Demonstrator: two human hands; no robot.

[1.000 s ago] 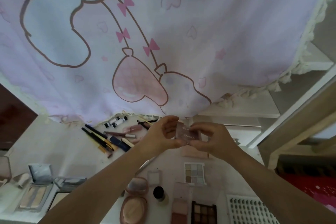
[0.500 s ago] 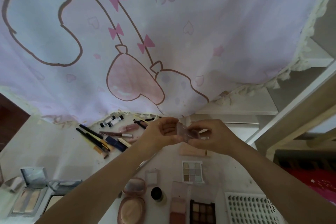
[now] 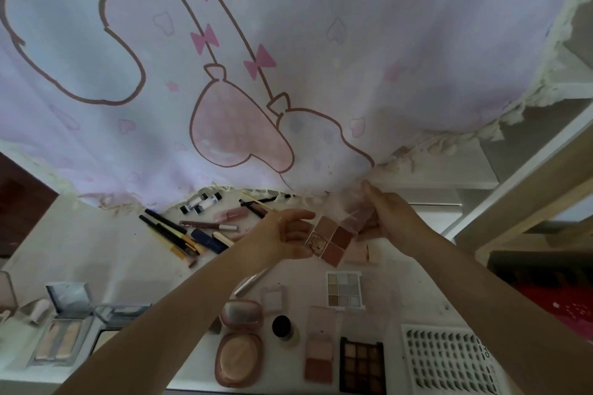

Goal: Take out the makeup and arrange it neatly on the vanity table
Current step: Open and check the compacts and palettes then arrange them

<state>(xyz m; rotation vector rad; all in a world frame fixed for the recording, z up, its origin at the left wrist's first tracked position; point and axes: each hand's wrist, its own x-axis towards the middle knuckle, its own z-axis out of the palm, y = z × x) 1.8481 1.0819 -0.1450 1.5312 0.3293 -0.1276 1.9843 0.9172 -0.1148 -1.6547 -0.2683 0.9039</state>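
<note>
A small four-pan eyeshadow palette (image 3: 330, 239) in browns and pinks is held open in the air above the white vanity table (image 3: 96, 253). My left hand (image 3: 285, 234) holds its base from the left. My right hand (image 3: 382, 215) pinches the clear lid (image 3: 356, 213), swung up and back. Below lie an open nine-pan pale palette (image 3: 344, 289), a dark nine-pan palette (image 3: 362, 362), a pink blush palette (image 3: 319, 349), a round pink powder compact (image 3: 239, 343) and a small black-capped jar (image 3: 281, 325).
Pencils, brushes and lip tubes (image 3: 192, 231) lie scattered at the table's back left. Two open silver compacts (image 3: 64, 324) sit front left, a tray of false lashes (image 3: 449, 362) front right. A pink cartoon curtain (image 3: 288, 58) hangs over the back. Shelving (image 3: 519, 202) stands right.
The palette was closed between both hands; now its lid is swung open by my right hand and the four pans show. The view has tilted slightly.
</note>
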